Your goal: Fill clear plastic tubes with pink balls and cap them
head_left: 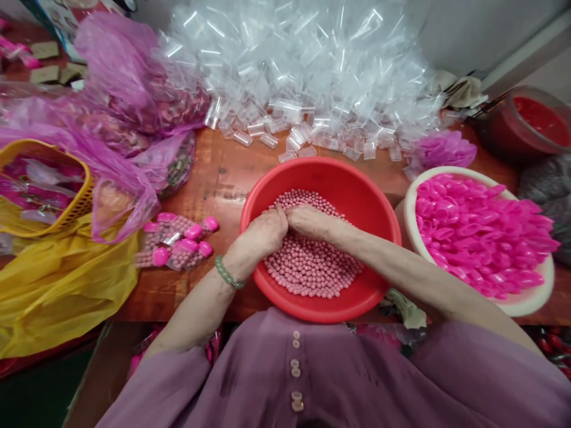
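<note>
In the head view, both bare hands meet over the red bowl (321, 308), right above the pink beads (307, 273), which lie heaped across the bowl's floor. Here's the left hand (267, 230), coming in over the near left rim, a green bracelet (226, 273) round its wrist. Its fingers are curled in, bunched narrow rather than spread, tips up against the other hand. The right hand (310, 221) reaches across from the far side of the bowl, back of the hand upward, fingers bent and drawn close together, the tips meeting the left's. Whatever sits between those fingertips is hidden; I can't tell whether either hand grips anything, or whether the fingers touch the beads beneath.

The bowl itself sits at the near edge of the table (214, 169), close to the person's purple top (263, 368). Just left of it, a cluster of bead-filled packs (178, 244) with pink caps lies on the wood. To the right, near the bowl, a white tub (526, 309) brims with bright pink pieces (482, 238). And behind the bowl, clear cases (294, 71) rise in a great glossy pile.
</note>
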